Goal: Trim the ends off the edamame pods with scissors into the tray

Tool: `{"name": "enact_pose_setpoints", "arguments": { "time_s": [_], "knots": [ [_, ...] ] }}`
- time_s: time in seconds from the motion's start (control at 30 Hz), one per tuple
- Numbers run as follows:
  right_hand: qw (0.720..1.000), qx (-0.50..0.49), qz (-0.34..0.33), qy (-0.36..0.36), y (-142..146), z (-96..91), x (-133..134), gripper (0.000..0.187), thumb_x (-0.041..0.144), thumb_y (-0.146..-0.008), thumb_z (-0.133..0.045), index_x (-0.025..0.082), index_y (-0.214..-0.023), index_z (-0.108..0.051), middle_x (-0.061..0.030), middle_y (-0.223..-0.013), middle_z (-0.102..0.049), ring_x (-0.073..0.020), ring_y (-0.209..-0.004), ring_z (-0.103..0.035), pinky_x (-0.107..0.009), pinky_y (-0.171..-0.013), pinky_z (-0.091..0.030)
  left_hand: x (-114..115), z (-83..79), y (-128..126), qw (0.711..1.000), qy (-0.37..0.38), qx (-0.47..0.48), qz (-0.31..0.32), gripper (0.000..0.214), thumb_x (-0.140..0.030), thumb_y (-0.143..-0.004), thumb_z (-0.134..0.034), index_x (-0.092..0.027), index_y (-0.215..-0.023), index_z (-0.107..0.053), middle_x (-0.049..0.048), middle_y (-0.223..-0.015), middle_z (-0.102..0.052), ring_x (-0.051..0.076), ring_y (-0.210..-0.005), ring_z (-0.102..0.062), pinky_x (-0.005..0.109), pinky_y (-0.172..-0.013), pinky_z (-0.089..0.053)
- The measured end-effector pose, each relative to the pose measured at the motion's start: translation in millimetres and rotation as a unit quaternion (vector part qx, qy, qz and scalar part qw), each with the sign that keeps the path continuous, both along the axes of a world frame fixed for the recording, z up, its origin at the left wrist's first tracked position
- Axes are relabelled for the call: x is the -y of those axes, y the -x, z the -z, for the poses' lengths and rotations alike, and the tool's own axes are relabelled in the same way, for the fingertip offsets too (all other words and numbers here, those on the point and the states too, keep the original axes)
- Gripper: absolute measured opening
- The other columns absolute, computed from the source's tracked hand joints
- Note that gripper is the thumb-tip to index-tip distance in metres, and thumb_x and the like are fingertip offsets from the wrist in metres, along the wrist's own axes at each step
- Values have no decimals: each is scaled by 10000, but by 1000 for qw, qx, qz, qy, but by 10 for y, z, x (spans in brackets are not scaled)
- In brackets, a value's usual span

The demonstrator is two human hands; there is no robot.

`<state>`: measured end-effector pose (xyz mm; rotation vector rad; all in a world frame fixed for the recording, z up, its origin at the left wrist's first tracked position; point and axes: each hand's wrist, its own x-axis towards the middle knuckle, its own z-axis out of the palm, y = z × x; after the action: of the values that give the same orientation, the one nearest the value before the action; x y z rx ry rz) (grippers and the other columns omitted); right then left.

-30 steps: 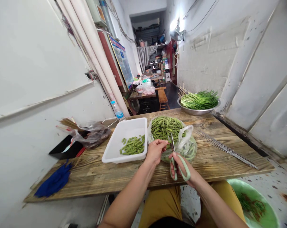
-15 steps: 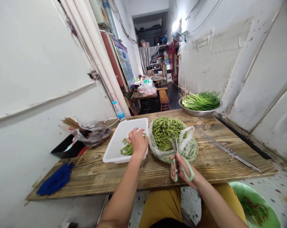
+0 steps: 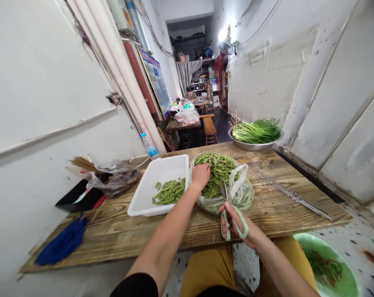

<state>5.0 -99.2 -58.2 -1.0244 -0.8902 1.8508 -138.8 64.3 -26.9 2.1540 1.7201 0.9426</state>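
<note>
A clear plastic bag (image 3: 241, 196) heaped with green bean pods (image 3: 219, 167) lies on the wooden table (image 3: 276, 210). My left hand (image 3: 200, 175) reaches into the heap, fingers curled on the pods. To its left a white tray (image 3: 149, 192) holds a small pile of trimmed pods (image 3: 170, 191). My right hand (image 3: 236, 222) grips green-handled scissors (image 3: 229, 214) at the table's near edge, blades pointing up against the bag.
A metal bowl of long green stalks (image 3: 256, 131) stands at the far right corner. Metal skewers (image 3: 293, 195) lie on the right. A dark bag with sticks (image 3: 112, 177), a black tray (image 3: 78, 198), blue cloth (image 3: 61, 243) lie left. Green basin (image 3: 325, 264) on floor. A person sits far back.
My left hand left the scissors, dropped a pod over the white tray, then moved right into the bag's heap. The right hand stayed put with the scissors.
</note>
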Motion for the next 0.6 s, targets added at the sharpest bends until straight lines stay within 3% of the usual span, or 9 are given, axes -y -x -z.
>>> {"name": "enact_pose_setpoints", "arguments": {
  "time_s": [0.1,0.13,0.23,0.33,0.43,0.6],
  "knots": [
    [1000,0,5,0,5,-26,-17,492,669,-736,-558,211,-886,-457,45,-573,-506,-121,-455,-511,-250,-443,-452,138,-32,25,978,47,203,-10,147,-179,-738,-579,-172,-862,-657,75,-848,-701,202,-856,-637,316,-834,-443],
    [1000,3,5,-1,11,-28,-24,491,669,-738,-555,211,-887,-458,45,-577,-506,-120,-457,-512,-248,-443,-454,209,-39,27,955,96,281,-9,130,-184,-723,-594,-161,-843,-639,65,-797,-697,186,-803,-644,303,-783,-465],
    [1000,23,3,-8,39,-21,-42,485,665,-744,-550,212,-894,-461,47,-584,-508,-112,-457,-510,-237,-440,-457,459,-64,23,849,233,475,12,124,-206,-692,-642,-141,-783,-589,47,-690,-680,141,-673,-641,260,-666,-483],
    [999,38,5,-13,67,-23,-44,509,683,-727,-554,212,-891,-455,52,-578,-510,-101,-446,-499,-223,-429,-452,672,-107,14,789,262,556,23,161,-194,-653,-695,-135,-722,-563,47,-671,-679,125,-657,-639,232,-628,-477],
    [999,36,9,-20,90,-58,-33,531,699,-715,-553,210,-894,-449,53,-578,-513,-96,-443,-495,-219,-423,-451,784,-134,0,771,254,584,13,176,-151,-630,-706,-132,-667,-535,35,-636,-664,138,-684,-656,220,-609,-471],
    [998,42,25,-36,126,-119,-29,535,702,-707,-557,208,-878,-444,58,-558,-499,-96,-430,-488,-217,-402,-448,856,-102,-37,778,249,578,0,172,-108,-619,-700,-126,-676,-539,33,-605,-661,143,-664,-659,228,-612,-476]
  ]
}}
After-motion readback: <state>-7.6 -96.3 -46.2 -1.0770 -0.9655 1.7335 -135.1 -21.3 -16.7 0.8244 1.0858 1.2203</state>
